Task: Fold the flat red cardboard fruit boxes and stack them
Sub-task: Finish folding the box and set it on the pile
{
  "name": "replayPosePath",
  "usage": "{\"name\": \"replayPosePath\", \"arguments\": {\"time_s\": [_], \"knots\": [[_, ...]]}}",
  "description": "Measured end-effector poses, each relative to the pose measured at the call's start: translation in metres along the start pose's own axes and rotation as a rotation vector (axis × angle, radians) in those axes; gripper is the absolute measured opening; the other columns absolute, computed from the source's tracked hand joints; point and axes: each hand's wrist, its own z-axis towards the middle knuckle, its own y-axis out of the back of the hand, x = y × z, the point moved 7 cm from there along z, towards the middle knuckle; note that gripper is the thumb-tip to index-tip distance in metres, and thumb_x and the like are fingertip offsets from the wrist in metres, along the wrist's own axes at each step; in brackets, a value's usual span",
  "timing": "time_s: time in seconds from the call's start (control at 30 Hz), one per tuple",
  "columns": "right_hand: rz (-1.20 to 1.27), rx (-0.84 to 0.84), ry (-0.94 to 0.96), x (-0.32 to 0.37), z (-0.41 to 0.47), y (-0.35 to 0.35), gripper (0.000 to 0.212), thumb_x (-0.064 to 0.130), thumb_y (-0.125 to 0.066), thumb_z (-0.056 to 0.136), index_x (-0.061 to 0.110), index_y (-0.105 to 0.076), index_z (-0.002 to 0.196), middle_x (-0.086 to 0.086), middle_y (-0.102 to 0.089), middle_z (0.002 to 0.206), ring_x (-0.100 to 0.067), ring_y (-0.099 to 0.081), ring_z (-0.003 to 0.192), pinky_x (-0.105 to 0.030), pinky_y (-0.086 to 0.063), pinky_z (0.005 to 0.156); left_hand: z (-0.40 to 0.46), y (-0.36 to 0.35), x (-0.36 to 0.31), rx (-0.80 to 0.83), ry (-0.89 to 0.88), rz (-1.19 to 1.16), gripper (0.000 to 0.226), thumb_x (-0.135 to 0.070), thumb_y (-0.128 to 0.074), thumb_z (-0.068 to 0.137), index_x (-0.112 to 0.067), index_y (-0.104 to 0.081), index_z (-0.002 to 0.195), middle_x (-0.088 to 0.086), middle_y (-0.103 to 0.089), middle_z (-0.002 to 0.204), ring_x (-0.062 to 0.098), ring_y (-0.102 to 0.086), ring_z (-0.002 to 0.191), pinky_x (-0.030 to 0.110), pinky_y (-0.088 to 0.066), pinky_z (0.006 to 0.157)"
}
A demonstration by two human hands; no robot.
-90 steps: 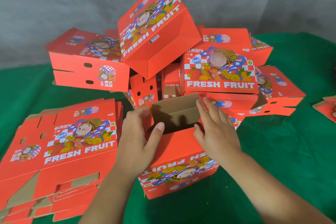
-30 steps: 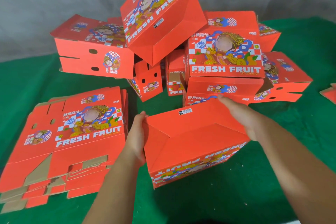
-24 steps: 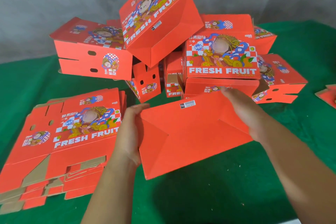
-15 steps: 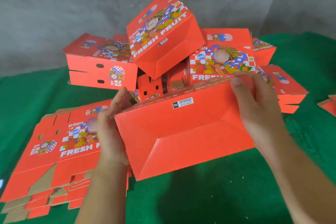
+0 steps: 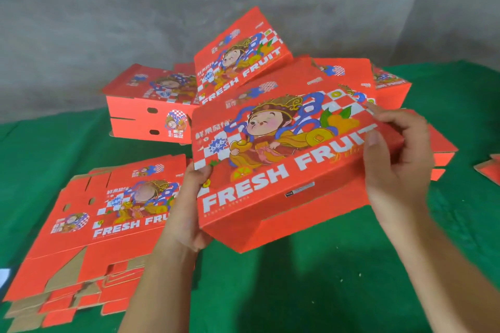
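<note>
Green cloth [image 5: 311,292] covers the work surface, grey wall [image 5: 108,21] behind. Folded box [image 5: 284,165] is held up off the cloth between both hands, printed "FRESH FRUIT" face up twd camera, tilted w/ right end higher. Left hand [image 5: 189,211] grips the near-left corner, thumb on the printed face, fingers hidden under. Right hand [image 5: 397,159] grips the right end, thumb on the face, fingers curled round the far edge. Judgement: box looks fully formed; step in hand = carry it fwd onto the heap of finished boxes [image 5: 243,62] just beyond the hands. To do it well: keep both ends supported so the bottom flaps don't spring open, level the box before release, pick a flat-topped box as seat, not the tilted one on top. Obstacle: heap is disorderly; the top box leans steeply & is directly ahead of the held one, so it could get knocked or slide. Box at far left of heap [image 5: 151,113] lies flat, beyond the left hand, prob. a steadier base. Flat unfolded blanks [image 5: 89,224] are stacked on the cloth just left of the left hand, touching or nearly; keep the left elbow off them. Scrap of red card [image 5: 489,170] at edge of view, out past the right hand. More blanks remain, so task is well short of done.
</note>
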Motion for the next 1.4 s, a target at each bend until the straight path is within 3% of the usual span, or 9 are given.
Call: {"name": "replayPosePath", "arguments": {"time_s": [0.2, 0.37, 0.5, 0.6, 0.77, 0.93, 1.03, 1.17, 1.4], "knots": [[-0.037, -0.045, -0.050, -0.012, -0.009, 0.016, 0.023, 0.023, -0.057, 0.093, 0.019, -0.058, 0.115, 0.032, -0.059, 0.113, 0.011, -0.055, 0.103, -0.010, -0.041, 0.087, 0.001, -0.021, -0.018, -0.076, -0.275, 0.178, 0.016, -0.024, -0.059, 0.100, -0.027, -0.061, 0.115, 0.003, -0.075, 0.091, 0.019, -0.074, 0.070, 0.035, -0.062, 0.061], [-0.119, -0.140, 0.054, -0.014, -0.022, 0.034, 0.019, 0.023, -0.059, 0.094, 0.021, -0.060, 0.112, 0.004, -0.058, 0.126, -0.022, -0.056, 0.124, -0.037, -0.042, 0.104, 0.004, -0.030, -0.035, -0.149, -0.485, 0.347, 0.037, 0.004, -0.035, 0.105, -0.026, -0.056, 0.103, -0.016, -0.067, 0.058, -0.001, -0.059, 0.043, 0.013, -0.044, 0.040], [-0.305, -0.082, -0.069, -0.032, -0.020, 0.023, 0.025, 0.035, -0.061, 0.093, 0.022, -0.064, 0.114, -0.012, -0.045, 0.134, -0.025, -0.043, 0.132, -0.048, -0.038, 0.109, 0.005, -0.044, -0.020, -0.070, -0.537, 0.359, 0.038, -0.017, -0.056, 0.096, -0.017, -0.053, 0.134, 0.006, -0.071, 0.110, 0.016, -0.069, 0.083, 0.033, -0.058, 0.069], [-0.532, 0.129, -0.160, -0.043, -0.035, -0.005, 0.062, 0.054, -0.058, 0.090, 0.016, -0.060, 0.139, -0.022, -0.030, 0.155, -0.036, -0.025, 0.147, -0.048, -0.020, 0.122, 0.010, -0.063, -0.011, -0.086, -0.653, 0.524, 0.057, -0.038, -0.069, 0.080, -0.017, -0.053, 0.131, 0.014, -0.036, 0.154, 0.018, -0.053, 0.134, 0.047, -0.049, 0.108], [-0.529, 0.554, -0.132, -0.043, -0.089, -0.055, 0.101, 0.075, -0.057, 0.080, 0.037, -0.015, 0.163, 0.000, 0.006, 0.171, -0.031, 0.012, 0.157, -0.048, -0.004, 0.126, 0.024, -0.091, 0.009, -0.256, -0.780, 0.677, 0.038, -0.037, -0.076, 0.087, -0.022, -0.053, 0.113, 0.013, -0.016, 0.150, -0.034, -0.006, 0.129, -0.003, -0.024, 0.104], [-0.532, 0.486, 0.083, -0.048, -0.046, -0.047, 0.081, 0.045, -0.071, 0.088, 0.030, -0.035, 0.159, -0.008, -0.013, 0.169, -0.037, -0.006, 0.156, -0.047, -0.012, 0.127, 0.040, -0.128, 0.009, -0.051, -0.710, 0.517, 0.042, -0.042, -0.074, 0.083, -0.032, -0.056, 0.119, -0.006, -0.012, 0.155, -0.003, -0.027, 0.148, 0.014, -0.034, 0.112], [-0.711, 0.370, 0.107, -0.081, 0.003, -0.028, 0.067, 0.022, -0.073, 0.092, 0.025, -0.047, 0.153, -0.018, -0.031, 0.154, -0.044, -0.030, 0.142, -0.048, -0.024, 0.120, 0.058, -0.146, 0.017, 0.180, -0.561, 0.510, 0.058, -0.033, -0.069, 0.087, -0.032, -0.050, 0.142, 0.004, -0.043, 0.157, 0.011, -0.048, 0.141, 0.043, -0.039, 0.120], [-0.923, 0.096, -0.295, -0.138, 0.063, 0.001, 0.066, 0.004, -0.055, 0.092, 0.031, -0.043, 0.150, -0.017, -0.036, 0.133, -0.041, -0.036, 0.119, -0.042, -0.029, 0.106, 0.073, -0.148, 0.026, 0.123, -0.466, 0.608, 0.059, -0.019, -0.069, 0.094, -0.030, -0.043, 0.145, -0.002, -0.056, 0.137, 0.012, -0.059, 0.117, 0.020, -0.049, 0.102], [-0.790, -0.012, -0.170, -0.161, 0.106, 0.010, 0.050, -0.004, -0.042, 0.087, 0.010, -0.062, 0.130, -0.025, -0.046, 0.127, -0.048, -0.041, 0.114, -0.039, -0.029, 0.101, 0.080, -0.130, 0.046, 0.084, -0.234, 0.650, 0.046, -0.028, -0.065, 0.091, -0.029, -0.055, 0.136, 0.006, -0.065, 0.131, 0.031, -0.064, 0.119, 0.051, -0.051, 0.106]]}}
